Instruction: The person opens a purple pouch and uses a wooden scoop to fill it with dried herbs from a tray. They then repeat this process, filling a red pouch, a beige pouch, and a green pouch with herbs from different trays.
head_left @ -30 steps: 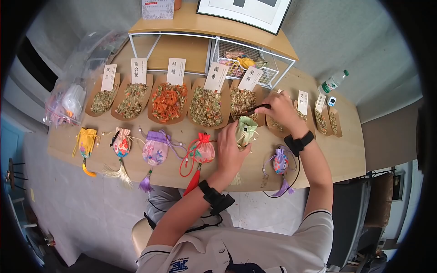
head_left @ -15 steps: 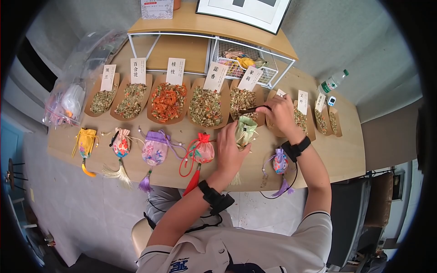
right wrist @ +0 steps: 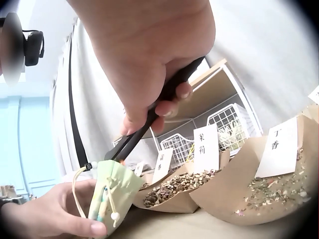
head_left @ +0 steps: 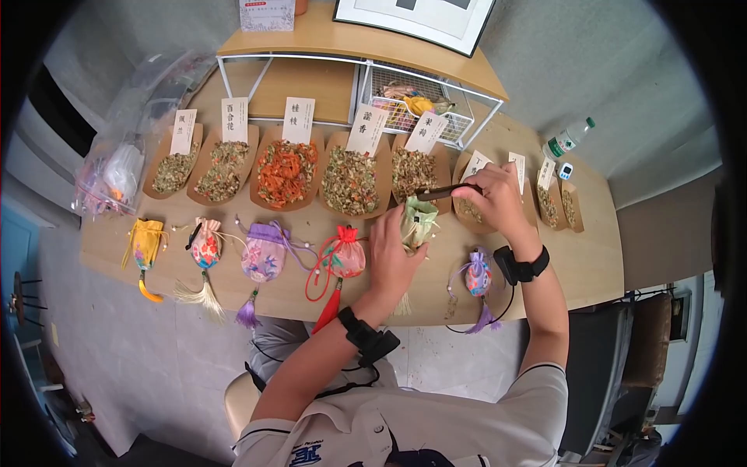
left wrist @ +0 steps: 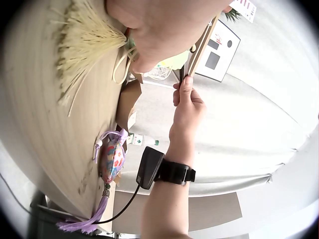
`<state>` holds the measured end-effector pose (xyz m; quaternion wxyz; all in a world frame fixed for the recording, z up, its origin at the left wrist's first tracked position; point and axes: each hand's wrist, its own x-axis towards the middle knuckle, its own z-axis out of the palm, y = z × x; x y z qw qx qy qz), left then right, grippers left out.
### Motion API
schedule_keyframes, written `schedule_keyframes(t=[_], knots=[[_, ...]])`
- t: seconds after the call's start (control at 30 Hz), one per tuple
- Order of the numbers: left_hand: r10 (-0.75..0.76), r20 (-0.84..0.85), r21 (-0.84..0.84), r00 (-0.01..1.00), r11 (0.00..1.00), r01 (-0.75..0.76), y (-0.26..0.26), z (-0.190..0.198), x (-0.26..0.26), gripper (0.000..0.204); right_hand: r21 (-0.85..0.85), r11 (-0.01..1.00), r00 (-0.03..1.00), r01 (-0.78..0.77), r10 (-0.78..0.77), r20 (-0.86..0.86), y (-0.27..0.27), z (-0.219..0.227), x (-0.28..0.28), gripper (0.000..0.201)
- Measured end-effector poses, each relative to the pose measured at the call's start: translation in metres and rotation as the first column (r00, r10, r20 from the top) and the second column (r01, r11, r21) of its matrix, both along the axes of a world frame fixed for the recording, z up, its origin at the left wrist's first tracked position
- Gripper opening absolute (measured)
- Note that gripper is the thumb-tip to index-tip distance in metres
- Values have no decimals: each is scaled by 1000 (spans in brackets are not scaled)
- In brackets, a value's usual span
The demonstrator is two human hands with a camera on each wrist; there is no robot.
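My left hand [head_left: 394, 259] holds a light green drawstring pouch [head_left: 418, 223] upright, thumb and fingers around its sides. My right hand [head_left: 499, 201] grips a dark, slender tool [head_left: 443, 191], which looks like tongs in the right wrist view. The tool's tips [right wrist: 115, 153] are at the pouch's mouth; whether anything is between them I cannot tell. Behind the pouch stands a paper tray of dried brownish-green pieces [head_left: 414, 173]. A pale tassel [left wrist: 89, 42] hangs below my left hand.
More paper trays of dried plants, such as the orange one [head_left: 286, 173], line the table with labels. Finished-looking pouches lie along the front edge, including a red one [head_left: 346, 257] and a purple one [head_left: 264, 252]. A bottle [head_left: 570, 138] stands back right, beside a shelf [head_left: 358, 39].
The right hand and tool have moved from above the tray of brownish-green pieces toward me and right, so the tips are now at the pouch's mouth. The left hand has barely moved.
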<state>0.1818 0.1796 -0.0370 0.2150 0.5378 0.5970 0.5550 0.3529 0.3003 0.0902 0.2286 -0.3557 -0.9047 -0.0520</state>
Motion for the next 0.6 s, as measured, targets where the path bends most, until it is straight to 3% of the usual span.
schedule_keyframes(t=[0.13, 0.23, 0.33, 0.53, 0.6], knots=[[-4, 1, -8, 1000, 1000, 4, -1, 1, 0, 84, -19, 999, 999, -36, 36, 13, -3, -3, 2, 36], [-18, 18, -13, 1000, 1000, 18, -1, 2, 0, 85, -32, 996, 996, 84, -83, 23, 8, 2, 8, 39], [-21, 20, -5, 1000, 1000, 21, -1, 1, 0, 85, 43, 983, 960, 179, -184, 213, 26, 5, 14, 42], [-11, 5, -5, 1000, 1000, 12, 0, 1, 0, 85, 53, 986, 860, 156, -162, 484, 49, -12, 18, 41], [-19, 6, -9, 1000, 1000, 19, 0, 1, 0, 85, -7, 986, 853, 166, -140, 503, 49, -14, 18, 42]])
